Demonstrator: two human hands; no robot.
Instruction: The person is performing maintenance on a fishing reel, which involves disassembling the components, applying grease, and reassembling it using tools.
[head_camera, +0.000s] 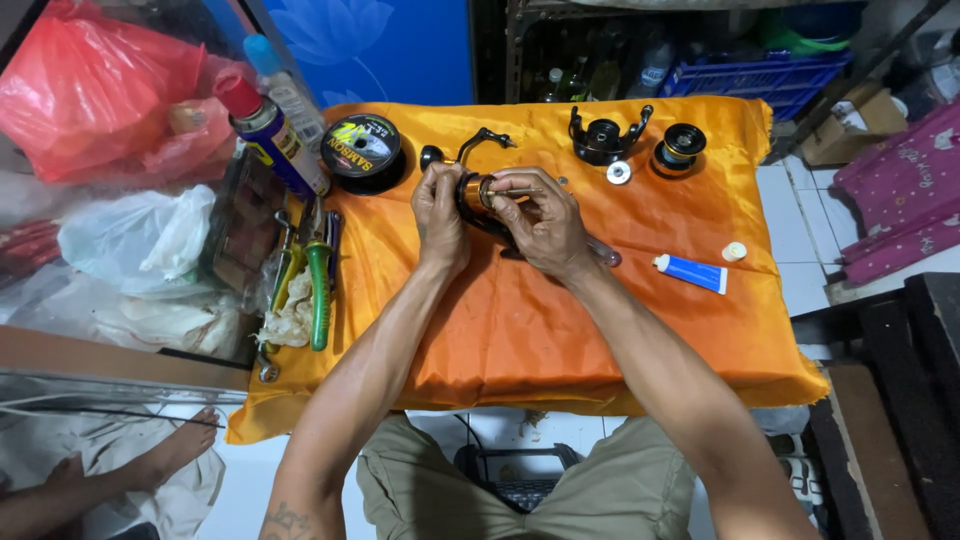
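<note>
Hands locked on the reel body

Both hands meet at the middle of the orange cloth (520, 340). Left hand (438, 215) curls tight round the fishing reel body (478, 195), right hand (540, 222) pinches a thin metal tool (527, 190) against it. Fingers hide most of the reel; its crank handle (470, 148) pokes out behind. Beyond it sit a black rotor (603, 137) and spool (678, 146); right of it, a blue tube (692, 272).
</note>
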